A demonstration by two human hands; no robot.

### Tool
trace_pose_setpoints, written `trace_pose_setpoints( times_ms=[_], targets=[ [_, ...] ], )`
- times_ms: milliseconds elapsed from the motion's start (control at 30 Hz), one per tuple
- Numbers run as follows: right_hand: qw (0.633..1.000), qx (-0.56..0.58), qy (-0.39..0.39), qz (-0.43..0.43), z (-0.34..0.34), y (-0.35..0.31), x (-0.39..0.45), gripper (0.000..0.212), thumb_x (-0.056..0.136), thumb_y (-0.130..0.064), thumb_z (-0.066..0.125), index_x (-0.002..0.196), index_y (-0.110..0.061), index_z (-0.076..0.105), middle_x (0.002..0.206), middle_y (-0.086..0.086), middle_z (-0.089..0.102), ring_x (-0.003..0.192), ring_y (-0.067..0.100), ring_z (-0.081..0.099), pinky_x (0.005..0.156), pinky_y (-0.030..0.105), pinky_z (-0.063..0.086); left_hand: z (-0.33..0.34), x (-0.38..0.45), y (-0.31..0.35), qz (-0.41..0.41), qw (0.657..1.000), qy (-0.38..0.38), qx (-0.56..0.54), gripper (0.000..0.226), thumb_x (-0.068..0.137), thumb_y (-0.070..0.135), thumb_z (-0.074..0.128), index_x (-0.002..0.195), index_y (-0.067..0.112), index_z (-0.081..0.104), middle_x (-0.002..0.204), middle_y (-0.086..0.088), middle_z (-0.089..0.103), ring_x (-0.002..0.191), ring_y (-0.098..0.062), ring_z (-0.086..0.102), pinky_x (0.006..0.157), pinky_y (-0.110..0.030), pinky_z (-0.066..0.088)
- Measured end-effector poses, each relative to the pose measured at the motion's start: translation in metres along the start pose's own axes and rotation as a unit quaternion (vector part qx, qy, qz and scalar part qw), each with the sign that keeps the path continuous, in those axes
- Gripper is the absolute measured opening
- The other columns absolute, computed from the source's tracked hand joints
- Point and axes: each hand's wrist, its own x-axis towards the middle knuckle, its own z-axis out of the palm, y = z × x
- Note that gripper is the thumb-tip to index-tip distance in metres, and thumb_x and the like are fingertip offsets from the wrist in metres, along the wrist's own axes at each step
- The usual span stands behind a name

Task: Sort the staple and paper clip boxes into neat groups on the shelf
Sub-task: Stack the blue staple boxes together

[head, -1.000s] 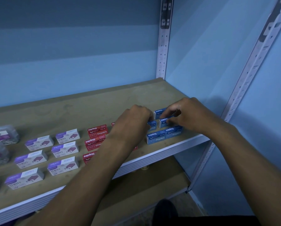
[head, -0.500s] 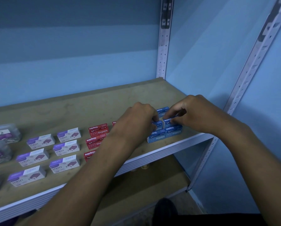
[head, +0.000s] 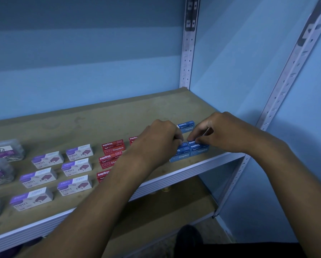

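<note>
Against blue walls, the wooden shelf (head: 103, 118) holds purple, red and blue groups, while left hand (head: 156, 144) and right hand (head: 225, 133) pinch blue staple boxes (head: 190, 151) together near its front right edge, apparently squaring that cluster.

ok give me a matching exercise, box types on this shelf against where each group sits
Column 1:
1. blue staple boxes
2. red staple boxes
3. purple and white staple boxes
4. clear paper clip boxes

Column 2:
a. far left edge of the shelf
b. middle, partly behind the left forearm
c. right end, under both hands
d. left of the red group, in two columns

Pairs: 1-c, 2-b, 3-d, 4-a
</note>
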Motion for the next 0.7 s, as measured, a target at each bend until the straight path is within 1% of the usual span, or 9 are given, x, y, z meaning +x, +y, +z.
trace_pose_setpoints(
  times_ms=[100,167,200,233,300,400,600,667,700],
  targets=[
    [0.999,0.026,-0.029,0.01,-0.0012,0.0037,-0.0013,0.018,0.089,-0.034,0.072,0.105,-0.04,0.076,0.101,-0.022,0.071,0.092,-0.002,0.065,0.086,0.021,0.052,-0.001,-0.0025,0.0017,0.004,1.0,-0.001,-0.013,0.024,0.087,0.045,0.066,0.098,0.026,0.076,0.093,0.007,0.073,0.079,-0.008,0.064,0.075,-0.035,0.056],
    [0.998,0.035,-0.051,0.022,-0.002,0.0059,-0.0025,0.031,0.082,-0.04,0.079,0.112,-0.042,0.071,0.105,-0.024,0.068,0.093,-0.001,0.066,0.086,0.021,0.052,-0.0026,-0.0047,0.0046,0.002,1.0,-0.01,-0.013,0.039,0.078,0.054,0.072,0.104,0.025,0.075,0.097,0.007,0.071,0.084,-0.008,0.064,0.077,-0.033,0.056],
    [0.998,0.028,-0.058,0.023,-0.0019,0.0066,-0.0023,0.036,0.079,-0.038,0.081,0.113,-0.042,0.07,0.106,-0.023,0.067,0.093,0.0,0.066,0.086,0.022,0.053,-0.003,-0.0052,0.0055,0.002,1.0,-0.014,-0.006,0.044,0.074,0.055,0.075,0.106,0.024,0.074,0.098,0.007,0.071,0.086,-0.009,0.063,0.078,-0.032,0.055],
    [0.998,0.018,-0.062,0.02,-0.0012,0.0066,-0.002,0.038,0.078,-0.034,0.083,0.113,-0.041,0.069,0.107,-0.022,0.067,0.093,0.001,0.066,0.087,0.023,0.054,-0.0031,-0.0053,0.0064,0.005,1.0,-0.019,0.004,0.045,0.072,0.053,0.078,0.106,0.024,0.074,0.098,0.007,0.07,0.086,-0.009,0.063,0.077,-0.031,0.055],
    [0.998,0.004,-0.064,0.014,0.001,0.0052,-0.0009,0.036,0.078,-0.027,0.083,0.11,-0.038,0.072,0.105,-0.02,0.069,0.091,0.002,0.065,0.088,0.028,0.055,-0.0015,-0.004,0.007,0.005,0.999,-0.027,0.021,0.037,0.073,0.046,0.081,0.103,0.026,0.075,0.096,0.006,0.07,0.084,-0.01,0.063,0.076,-0.031,0.055],
    [0.999,0.002,-0.048,0.01,0.0034,0.0046,0.0011,0.029,0.078,-0.02,0.082,0.103,-0.034,0.076,0.097,-0.018,0.071,0.086,0.0,0.064,0.086,0.028,0.054,0.0024,-0.0013,0.0059,0.003,0.999,-0.019,0.026,0.027,0.075,0.037,0.081,0.099,0.026,0.076,0.093,0.005,0.071,0.08,-0.01,0.063,0.074,-0.032,0.056],
    [0.999,-0.011,-0.043,0.018,0.0059,0.0063,0.0051,0.031,0.077,-0.021,0.083,0.106,-0.033,0.077,0.097,-0.017,0.071,0.082,-0.003,0.061,0.078,0.018,0.047,0.0053,0.0008,0.0037,0.015,0.999,-0.012,0.027,0.027,0.075,0.035,0.081,0.099,0.025,0.076,0.093,0.005,0.072,0.079,-0.01,0.063,0.074,-0.032,0.057],
    [0.998,-0.013,-0.054,0.015,0.0056,0.0061,0.0049,0.032,0.078,-0.024,0.082,0.107,-0.036,0.076,0.1,-0.018,0.071,0.084,-0.003,0.062,0.08,0.019,0.049,0.0056,0.0006,0.0025,0.018,0.999,-0.012,0.029,0.028,0.075,0.04,0.08,0.099,0.025,0.076,0.092,0.005,0.072,0.078,-0.009,0.064,0.073,-0.032,0.057],
    [0.998,-0.006,-0.058,0.014,0.0042,0.0057,0.0039,0.033,0.078,-0.029,0.082,0.109,-0.038,0.074,0.102,-0.019,0.071,0.087,-0.002,0.063,0.083,0.021,0.05,0.005,0.0003,0.0025,0.016,0.999,-0.007,0.031,0.032,0.075,0.046,0.078,0.098,0.024,0.076,0.09,0.005,0.072,0.078,-0.009,0.064,0.072,-0.032,0.057]
  ],
)
